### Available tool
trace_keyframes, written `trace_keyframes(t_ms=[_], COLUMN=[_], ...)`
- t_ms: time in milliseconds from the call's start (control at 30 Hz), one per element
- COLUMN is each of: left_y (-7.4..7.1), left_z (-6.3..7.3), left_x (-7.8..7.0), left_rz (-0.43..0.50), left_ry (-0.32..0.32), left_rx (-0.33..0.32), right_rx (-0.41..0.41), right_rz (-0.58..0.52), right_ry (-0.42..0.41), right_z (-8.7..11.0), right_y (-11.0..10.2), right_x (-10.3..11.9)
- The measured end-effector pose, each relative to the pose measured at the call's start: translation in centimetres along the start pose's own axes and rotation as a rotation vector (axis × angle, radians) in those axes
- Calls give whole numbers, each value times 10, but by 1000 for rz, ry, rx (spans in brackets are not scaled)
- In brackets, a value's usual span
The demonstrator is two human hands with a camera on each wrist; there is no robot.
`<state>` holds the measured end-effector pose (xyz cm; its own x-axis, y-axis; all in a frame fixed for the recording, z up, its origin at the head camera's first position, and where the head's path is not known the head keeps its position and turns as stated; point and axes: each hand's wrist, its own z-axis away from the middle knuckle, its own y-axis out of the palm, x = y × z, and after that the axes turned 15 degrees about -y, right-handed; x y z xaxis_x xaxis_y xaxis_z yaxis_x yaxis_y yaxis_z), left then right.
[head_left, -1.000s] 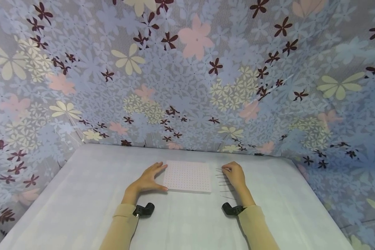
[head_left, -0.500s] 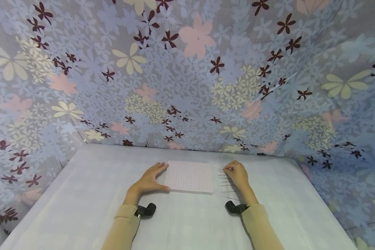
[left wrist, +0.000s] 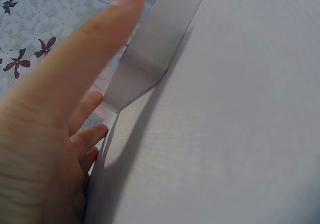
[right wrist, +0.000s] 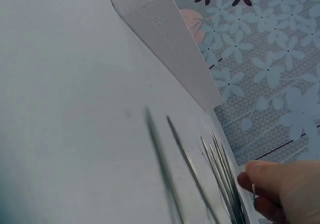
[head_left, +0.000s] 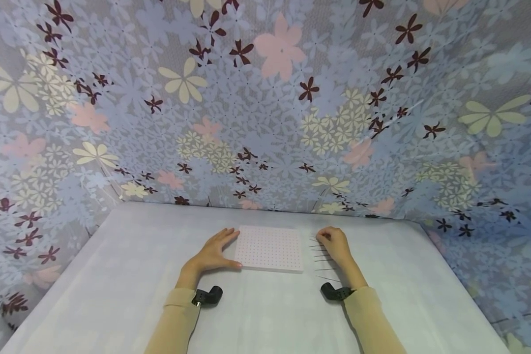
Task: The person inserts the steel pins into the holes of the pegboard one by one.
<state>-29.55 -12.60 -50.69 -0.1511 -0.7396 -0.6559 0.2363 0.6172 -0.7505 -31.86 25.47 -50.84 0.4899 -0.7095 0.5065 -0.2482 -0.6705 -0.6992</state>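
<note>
A white board point(head_left: 269, 249) with a grid of small holes lies flat on the table. My left hand point(head_left: 209, 253) spans its left side, thumb by the near corner and fingers by the far one. In the left wrist view, the thumb point(left wrist: 85, 59) runs along the board's side point(left wrist: 150, 49). Right of the board, several thin pointed metal rods point(head_left: 323, 260) lie in a row. My right hand point(head_left: 336, 244) is at the row's far end. Its thumb and fingers pinch what appears to be one thin rod point(right wrist: 253, 190), mostly hidden by the fingers.
A white cloth point(head_left: 265, 314) covers the table. Behind it hangs a floral curtain point(head_left: 265, 123), close to the table's far edge. Black wrist cameras point(head_left: 209, 296) sit on both wrists.
The head view has shifted slightly. My right hand's fingertips have drawn together a little at the far end of the rods. The left hand stays at the board.
</note>
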Motion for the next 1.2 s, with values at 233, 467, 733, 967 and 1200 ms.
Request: trace_keyframes(t_ms=[233, 467, 733, 967, 1200], left_y=[-1, -2, -1, 0, 1], left_z=[1, 2, 0, -1, -1], left_x=[-2, -3, -1, 0, 1], left_rz=[13, 15, 10, 10, 12], left_ry=[-10, -18, -11, -13, -21], left_rx=[5, 4, -3, -8, -4], right_rx=[-87, -115, -177, -128, -108], right_rz=[-100, -153, -245, -313, -365], right_ry=[23, 28, -81, -22, -39], right_z=[-2, -3, -9, -14, -15], right_y=[-1, -2, 1, -6, -1], right_x=[3, 6, 19, 54, 78])
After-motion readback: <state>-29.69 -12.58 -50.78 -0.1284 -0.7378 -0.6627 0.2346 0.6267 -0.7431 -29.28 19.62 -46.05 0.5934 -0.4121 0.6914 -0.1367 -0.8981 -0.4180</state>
